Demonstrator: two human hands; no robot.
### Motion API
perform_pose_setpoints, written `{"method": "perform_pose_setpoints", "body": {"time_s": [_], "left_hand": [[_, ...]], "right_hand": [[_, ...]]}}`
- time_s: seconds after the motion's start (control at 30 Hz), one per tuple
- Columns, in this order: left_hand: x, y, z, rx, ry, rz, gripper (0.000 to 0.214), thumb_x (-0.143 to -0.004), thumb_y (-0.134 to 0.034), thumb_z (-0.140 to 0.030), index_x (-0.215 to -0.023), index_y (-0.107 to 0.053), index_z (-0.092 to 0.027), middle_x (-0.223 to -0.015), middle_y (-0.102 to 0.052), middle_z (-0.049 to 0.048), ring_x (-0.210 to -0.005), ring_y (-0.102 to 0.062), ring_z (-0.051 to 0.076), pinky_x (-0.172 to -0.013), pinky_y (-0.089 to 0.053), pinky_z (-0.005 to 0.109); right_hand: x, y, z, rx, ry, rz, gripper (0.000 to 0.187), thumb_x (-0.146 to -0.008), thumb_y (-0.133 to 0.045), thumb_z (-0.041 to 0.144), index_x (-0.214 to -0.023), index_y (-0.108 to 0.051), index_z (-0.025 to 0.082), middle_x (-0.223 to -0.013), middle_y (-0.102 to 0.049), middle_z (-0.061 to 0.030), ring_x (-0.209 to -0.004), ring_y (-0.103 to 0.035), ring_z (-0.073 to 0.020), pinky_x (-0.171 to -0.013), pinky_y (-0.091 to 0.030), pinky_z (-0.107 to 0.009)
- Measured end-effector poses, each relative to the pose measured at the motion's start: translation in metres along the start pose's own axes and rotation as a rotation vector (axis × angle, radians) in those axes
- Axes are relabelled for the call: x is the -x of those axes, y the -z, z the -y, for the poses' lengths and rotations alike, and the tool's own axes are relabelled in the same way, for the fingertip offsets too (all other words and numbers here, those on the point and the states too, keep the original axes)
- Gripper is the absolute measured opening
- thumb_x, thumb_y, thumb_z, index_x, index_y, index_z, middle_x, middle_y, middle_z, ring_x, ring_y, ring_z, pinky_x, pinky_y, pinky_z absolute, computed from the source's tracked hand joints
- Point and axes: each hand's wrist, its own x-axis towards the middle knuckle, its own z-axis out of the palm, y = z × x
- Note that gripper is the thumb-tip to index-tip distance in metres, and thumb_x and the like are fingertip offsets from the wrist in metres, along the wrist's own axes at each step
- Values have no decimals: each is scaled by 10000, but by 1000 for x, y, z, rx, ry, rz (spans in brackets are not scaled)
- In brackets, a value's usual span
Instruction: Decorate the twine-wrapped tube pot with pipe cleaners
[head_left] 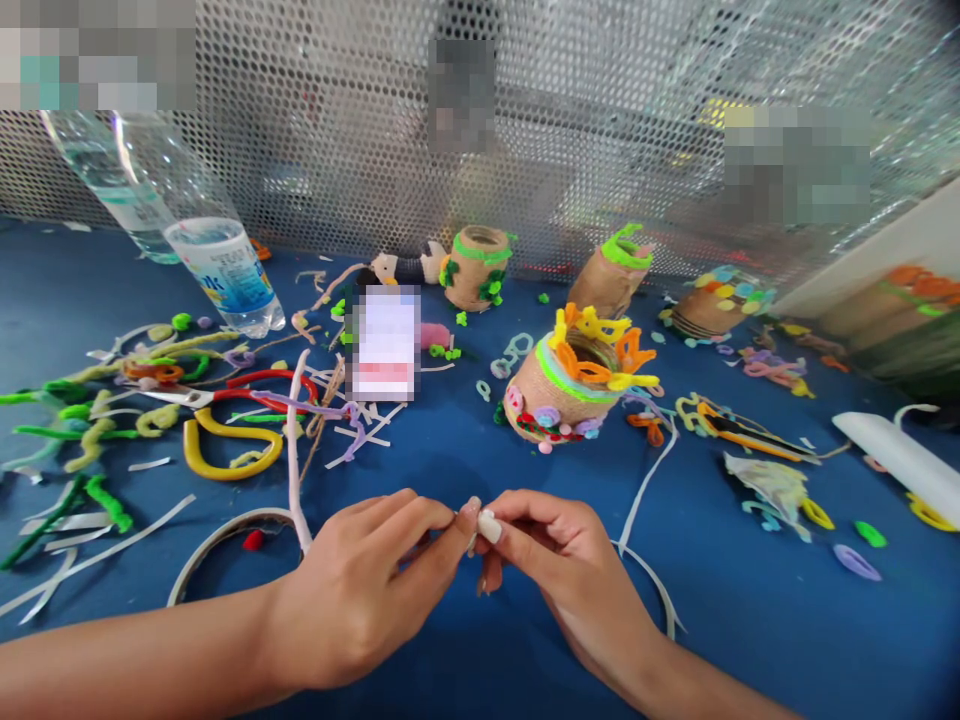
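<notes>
The left hand (360, 590) and right hand (559, 570) curl nearly shut, pinching a thin pale strip (471, 542) between them, hard to make out; it looks light and limp, best held close to the pinch. A twine-wrapped tube (559, 400) stands at one o'clock, red-handled scissors (225, 392) lie at ten o'clock

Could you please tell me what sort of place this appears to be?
It looks like a craft workspace, perhaps a workshop: a blue tabletop holds scattered pipe cleaners, red-handled scissors, and twine-wrapped tubes decorated with pipe-cleaner shapes.
</notes>
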Motion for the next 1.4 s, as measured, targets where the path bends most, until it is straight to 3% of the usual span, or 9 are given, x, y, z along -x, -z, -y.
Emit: {"method": "perform_pose_setpoints", "body": {"time_s": [0.4, 0.63, 0.8, 1.4], "left_hand": [[6, 1, 1, -6, -36, 41, 220, -924, -412, -113, -1056, -586, -92, -787, -649, 49, -617, -587, 125, -544, -489, 242], [4, 4, 2, -55, -165, 68, 309, -930, -308, -105, -1050, -588, -52, -819, -656, 93, -676, -613, 153, -570, -509, 263], [2, 5, -1, -119, -197, 61, 311, -915, -329, -91, -1049, -605, -39, -833, -652, 104, -705, -619, 162, -598, -512, 268], [5, 1, 1, -127, -140, 105, 296, -924, -330, -106, -1058, -591, -65, -777, -617, 77, -667, -594, 153, -552, -497, 258]], "right_hand": [[-3, 0, -1, -12, 2, 24, 234, -784, -702, 367, -713, -691, 145, -597, -653, -5, -533, -624, -107, -557, -511, -218], [-4, 3, 0, -47, -9, 60, 182, -743, -726, 308, -669, -678, 149, -597, -632, 13, -511, -615, -96, -556, -524, -216], [-3, 2, -2, -53, -26, 16, 148, -707, -730, 289, -669, -682, 155, -563, -639, 12, -501, -610, -105, -547, -523, -223], [-3, -2, -5, -118, -122, -28, 247, -694, -766, 357, -761, -731, 123, -585, -687, -41, -522, -656, -136, -556, -551, -248]]}}
